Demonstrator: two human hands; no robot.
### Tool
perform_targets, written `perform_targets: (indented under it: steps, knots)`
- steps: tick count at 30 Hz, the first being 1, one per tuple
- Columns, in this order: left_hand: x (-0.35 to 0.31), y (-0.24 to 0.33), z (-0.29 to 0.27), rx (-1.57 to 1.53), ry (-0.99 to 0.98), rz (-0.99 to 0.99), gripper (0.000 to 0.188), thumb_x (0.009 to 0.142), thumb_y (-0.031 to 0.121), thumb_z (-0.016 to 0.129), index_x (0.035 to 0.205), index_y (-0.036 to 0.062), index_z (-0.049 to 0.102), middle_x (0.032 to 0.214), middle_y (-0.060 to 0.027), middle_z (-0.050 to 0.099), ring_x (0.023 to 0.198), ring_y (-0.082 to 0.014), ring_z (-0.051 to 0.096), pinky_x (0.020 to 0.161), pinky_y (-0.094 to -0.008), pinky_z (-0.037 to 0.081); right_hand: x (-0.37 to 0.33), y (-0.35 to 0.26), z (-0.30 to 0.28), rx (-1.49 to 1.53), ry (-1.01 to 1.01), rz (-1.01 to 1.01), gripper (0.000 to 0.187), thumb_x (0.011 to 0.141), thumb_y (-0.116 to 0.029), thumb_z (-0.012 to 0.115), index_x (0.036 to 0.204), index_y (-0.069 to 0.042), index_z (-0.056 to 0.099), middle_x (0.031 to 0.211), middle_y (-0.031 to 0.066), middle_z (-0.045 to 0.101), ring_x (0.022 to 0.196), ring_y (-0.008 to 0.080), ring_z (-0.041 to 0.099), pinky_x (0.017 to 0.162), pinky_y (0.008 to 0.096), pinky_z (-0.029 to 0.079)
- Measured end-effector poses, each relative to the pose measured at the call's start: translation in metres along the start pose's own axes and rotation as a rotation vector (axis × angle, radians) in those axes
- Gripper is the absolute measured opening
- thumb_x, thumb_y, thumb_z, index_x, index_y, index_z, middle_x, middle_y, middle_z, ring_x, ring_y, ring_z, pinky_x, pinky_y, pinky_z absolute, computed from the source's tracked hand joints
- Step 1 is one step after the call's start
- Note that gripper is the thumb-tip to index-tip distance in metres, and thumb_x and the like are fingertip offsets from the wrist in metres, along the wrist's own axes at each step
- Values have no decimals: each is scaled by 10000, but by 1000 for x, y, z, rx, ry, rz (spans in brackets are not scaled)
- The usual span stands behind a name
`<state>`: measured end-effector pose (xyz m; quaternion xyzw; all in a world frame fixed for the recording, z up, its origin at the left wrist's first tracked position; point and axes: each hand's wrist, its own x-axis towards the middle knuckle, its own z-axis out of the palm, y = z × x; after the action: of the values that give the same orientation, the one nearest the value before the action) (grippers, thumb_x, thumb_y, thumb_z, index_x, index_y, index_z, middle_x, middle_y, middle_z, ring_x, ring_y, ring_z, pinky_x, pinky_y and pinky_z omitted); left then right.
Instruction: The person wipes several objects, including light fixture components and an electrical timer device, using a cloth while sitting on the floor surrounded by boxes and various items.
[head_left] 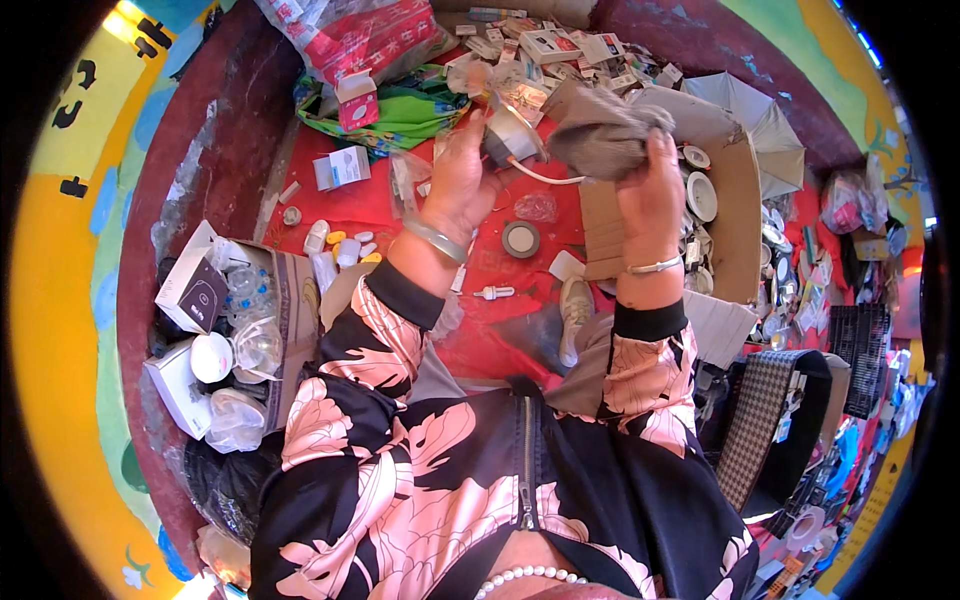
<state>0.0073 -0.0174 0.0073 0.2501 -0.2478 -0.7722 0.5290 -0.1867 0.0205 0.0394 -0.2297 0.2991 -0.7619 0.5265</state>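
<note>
Raised over the red ground sheet, my left hand (462, 185) is closed on a round recessed downlight (512, 133) with a silvery rim. A thin white cable (545, 178) trails from the downlight toward the right. My right hand (652, 200) grips a bunched grey-brown cloth (605, 135), smeared by motion, just right of the downlight. A small gap seems to lie between cloth and lamp. Below the hands, a grey tape roll (519, 239) lies flat on the sheet, and a small white bulb-like piece (493, 293) rests nearer to me.
On the right stands an open cardboard box (735, 160) with several round white lamp fittings (702, 197). Small cartons (550, 46) pile up at the back. A left-hand carton (300, 300) holds plastic-wrapped pieces. A checked case (765, 420) stands open at the right.
</note>
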Motion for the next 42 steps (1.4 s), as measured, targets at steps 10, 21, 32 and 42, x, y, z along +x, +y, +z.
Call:
perform_targets:
  steps: [10,21,32,42]
  knots:
    - [8,-27,-13,636,84,287,322,932,303,473,1081,19,503,947,-48,567,849,-105,543,715,-295,491,-9,29,4,-830,-346,-17,235,776,-83,602,986,17,576,994,106,621,862,165,572,764,277,448]
    - [6,-2,-1,611,28,556,340,884,268,577,1052,-22,526,965,-62,558,883,-92,509,750,-249,438,-18,12,6,-483,-211,131,344,818,-6,525,1155,56,495,1036,58,574,927,129,551,811,234,440]
    - [-9,7,14,507,-120,430,354,922,292,496,1135,12,531,1036,-51,595,890,-117,562,798,-254,449,-21,7,-3,-244,-262,231,412,855,-58,528,1240,53,432,1078,82,571,956,147,557,830,250,450]
    - [-16,10,16,204,-259,-75,496,931,433,390,1176,16,499,1079,-90,591,956,-172,583,803,-320,485,-23,-2,11,-658,-417,114,277,840,-62,497,1088,30,578,903,4,607,833,73,540,761,198,426]
